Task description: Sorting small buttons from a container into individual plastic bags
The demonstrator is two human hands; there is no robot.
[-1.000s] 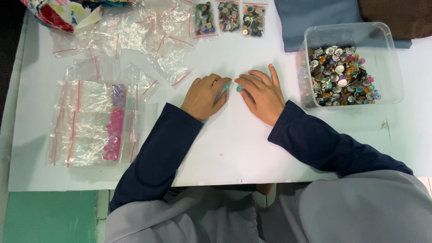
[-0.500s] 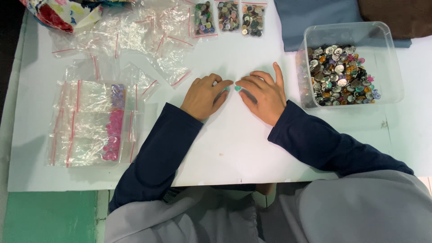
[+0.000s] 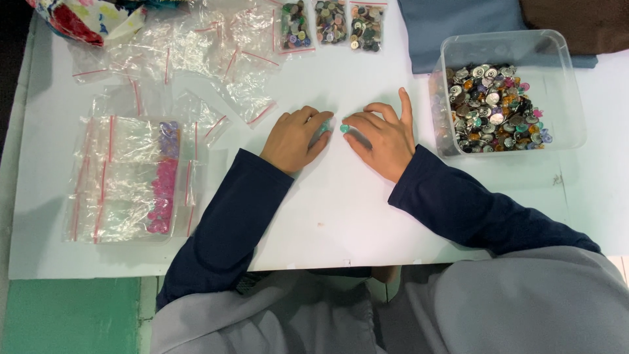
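Observation:
My left hand (image 3: 296, 138) rests on the white table (image 3: 341, 210) with its fingers curled over a small clear bag of teal buttons (image 3: 322, 130). My right hand (image 3: 383, 133) lies just to its right, fingertips pinching a single teal button (image 3: 344, 128) close to the bag's mouth. Both forearms wear dark blue sleeves. A clear plastic tub (image 3: 511, 92) heaped with mixed coloured and silver buttons stands to the right of my right hand.
Empty zip bags with red strips (image 3: 196, 52) lie scattered at the back left. A stack of bags with pink and purple buttons (image 3: 131, 177) sits at the left. Three filled button bags (image 3: 331, 23) line the far edge. Blue and brown cloth (image 3: 472, 19) lies behind the tub.
My right hand's fingers have drawn in slightly and brought the teal button closer to the bag under my left hand. The arms have hardly moved.

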